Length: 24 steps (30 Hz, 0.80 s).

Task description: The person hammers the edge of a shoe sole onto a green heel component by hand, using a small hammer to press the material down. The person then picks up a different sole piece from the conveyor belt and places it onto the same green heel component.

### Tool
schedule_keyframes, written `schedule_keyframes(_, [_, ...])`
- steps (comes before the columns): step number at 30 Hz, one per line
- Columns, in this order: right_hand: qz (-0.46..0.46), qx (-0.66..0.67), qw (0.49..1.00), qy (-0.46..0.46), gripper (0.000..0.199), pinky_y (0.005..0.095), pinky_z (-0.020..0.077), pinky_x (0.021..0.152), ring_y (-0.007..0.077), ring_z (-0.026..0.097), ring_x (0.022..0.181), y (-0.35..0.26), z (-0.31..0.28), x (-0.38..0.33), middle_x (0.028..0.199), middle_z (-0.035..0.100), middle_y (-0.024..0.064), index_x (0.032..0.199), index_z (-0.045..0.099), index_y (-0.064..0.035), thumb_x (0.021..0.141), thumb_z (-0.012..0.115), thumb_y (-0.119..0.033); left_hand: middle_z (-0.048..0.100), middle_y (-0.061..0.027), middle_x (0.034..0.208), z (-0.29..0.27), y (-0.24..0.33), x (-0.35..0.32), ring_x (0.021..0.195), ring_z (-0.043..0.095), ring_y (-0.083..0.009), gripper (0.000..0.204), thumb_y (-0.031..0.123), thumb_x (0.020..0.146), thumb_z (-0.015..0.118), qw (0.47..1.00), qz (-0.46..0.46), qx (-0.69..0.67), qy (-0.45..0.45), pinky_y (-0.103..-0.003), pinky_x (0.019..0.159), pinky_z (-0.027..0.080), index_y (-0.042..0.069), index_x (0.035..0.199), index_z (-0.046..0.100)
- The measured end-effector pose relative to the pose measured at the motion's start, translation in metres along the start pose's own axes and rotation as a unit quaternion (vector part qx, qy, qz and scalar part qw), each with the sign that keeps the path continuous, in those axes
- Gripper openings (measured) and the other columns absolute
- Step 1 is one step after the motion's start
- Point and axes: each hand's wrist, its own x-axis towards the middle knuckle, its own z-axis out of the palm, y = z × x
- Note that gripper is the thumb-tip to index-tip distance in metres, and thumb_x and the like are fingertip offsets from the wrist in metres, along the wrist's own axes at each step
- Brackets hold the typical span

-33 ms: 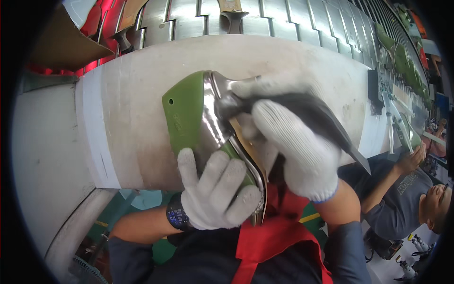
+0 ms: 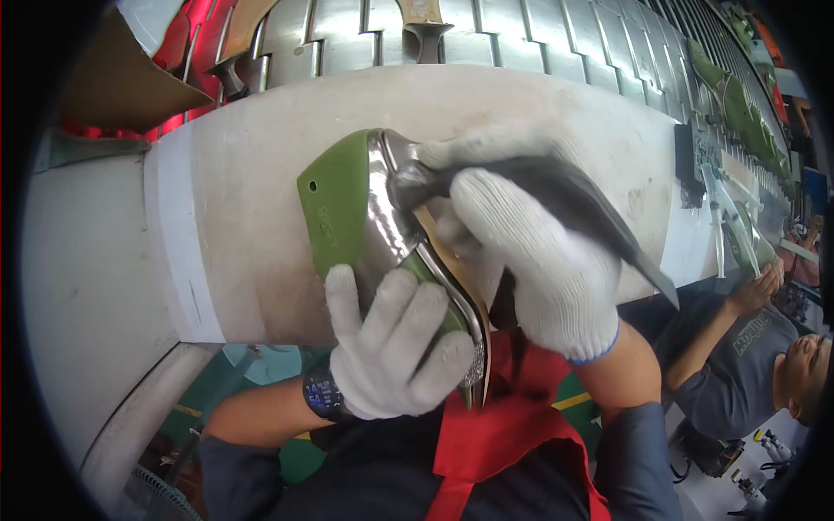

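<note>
A green shoe last point(image 2: 336, 200) lies on its side over the pale work surface, with a shiny silver shoe upper point(image 2: 382, 208) around it and a tan insole point(image 2: 447, 247) along its sole side. My left hand point(image 2: 395, 347), in a white knit glove, holds the last down near its front part, fingers spread over it. In my gloved right hand point(image 2: 547, 252) is a dark shoemaker's hammer point(image 2: 578, 191). Its round face is at the upper's heel edge, and its long tapered tail points right. Much of its handle is hidden behind the hand.
A slatted metal conveyor point(image 2: 347, 39) runs along the back, carrying shoe lasts with tan soles. A brown cardboard flap point(image 2: 122, 78) stands at the far left. Several green lasts point(image 2: 738, 108) lie at the far right, where a co-worker point(image 2: 738, 365) handles another.
My right hand and the hammer have shifted slightly left. The hammer face sits a little closer over the upper's edge. My left hand and the last have barely moved.
</note>
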Motion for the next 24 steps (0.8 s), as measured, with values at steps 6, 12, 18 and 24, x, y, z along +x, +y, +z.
schedule_keyframes(6, [0.321, 0.354, 0.868, 0.139, 0.046, 0.0337, 0.0590, 0.082, 0.0213, 0.075, 0.090, -0.010, -0.024, -0.001, 0.126, 0.077, 0.0210, 0.134, 0.065, 0.0054, 0.118, 0.053, -0.035, 0.048, -0.0351, 0.162, -0.047, -0.058, 0.053, 0.151, 0.049, -0.0560, 0.132, 0.022, 0.053, 0.107, 0.979, -0.011, -0.075, -0.187, -0.067, 0.126, 0.036, -0.003, 0.165, 0.041])
schedule_keyframes(12, [0.380, 0.382, 0.827, 0.163, 0.043, 0.0323, 0.0566, 0.064, 0.0259, 0.075, 0.075, -0.013, -0.016, 0.010, 0.103, 0.080, 0.0250, 0.116, 0.072, 0.0084, 0.114, 0.055, -0.031, 0.037, -0.0403, 0.169, -0.031, -0.081, 0.069, 0.152, 0.045, -0.0593, 0.162, 0.039, 0.042, 0.115, 0.971, -0.025, -0.141, -0.189, -0.063, 0.126, 0.040, -0.003, 0.173, 0.027])
schedule_keyframes(18, [0.373, 0.370, 0.846, 0.093, 0.042, 0.0337, 0.0618, 0.078, 0.0268, 0.079, 0.090, 0.009, -0.022, 0.008, 0.105, 0.080, 0.0234, 0.123, 0.072, 0.0085, 0.114, 0.058, -0.030, 0.036, -0.0413, 0.167, -0.032, -0.081, 0.069, 0.147, 0.049, -0.0597, 0.159, 0.043, 0.049, 0.114, 0.968, -0.030, -0.140, -0.204, -0.064, 0.121, 0.045, -0.003, 0.173, 0.025])
schedule_keyframes(24, [0.089, 0.137, 0.986, -0.039, 0.039, 0.0330, 0.0597, 0.107, 0.0271, 0.078, 0.112, 0.043, -0.028, 0.017, 0.127, 0.078, 0.0188, 0.146, 0.065, 0.0062, 0.118, 0.054, -0.019, 0.035, -0.0386, 0.169, -0.022, -0.086, 0.067, 0.148, 0.049, -0.0571, 0.153, 0.044, 0.050, 0.113, 0.976, -0.025, -0.140, -0.167, -0.063, 0.121, 0.046, 0.001, 0.172, 0.031])
